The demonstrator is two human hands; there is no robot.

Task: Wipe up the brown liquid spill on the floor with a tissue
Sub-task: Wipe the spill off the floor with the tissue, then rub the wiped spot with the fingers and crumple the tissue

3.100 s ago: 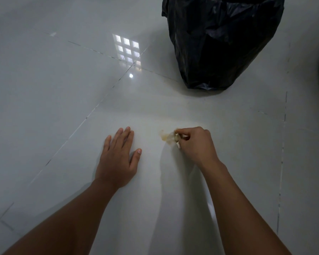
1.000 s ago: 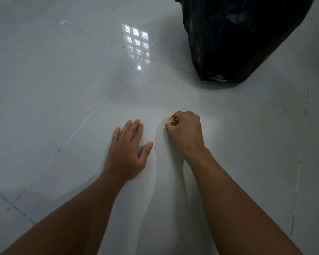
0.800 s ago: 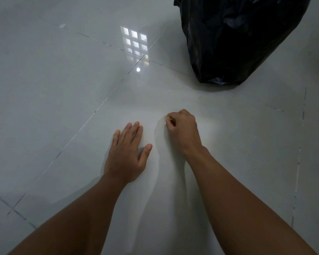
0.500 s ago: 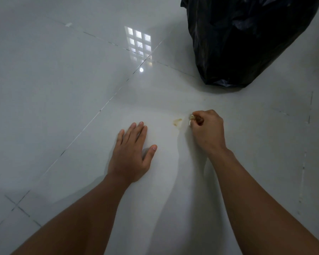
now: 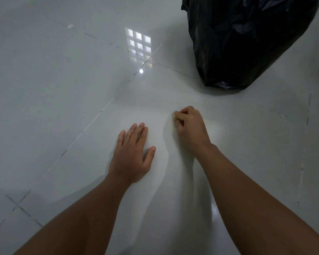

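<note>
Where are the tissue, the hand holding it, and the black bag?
tissue (image 5: 174,117): head view, small wad showing at the fingertips.
right hand (image 5: 189,126): head view, back of the closed hand.
black bag (image 5: 238,43): head view, crinkled front.

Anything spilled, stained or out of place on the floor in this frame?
Nothing stands out. No brown stain shows on the white tile floor. The right hand is fisted around a scrap of tissue; the left hand lies flat. A black bag sits beyond.
</note>
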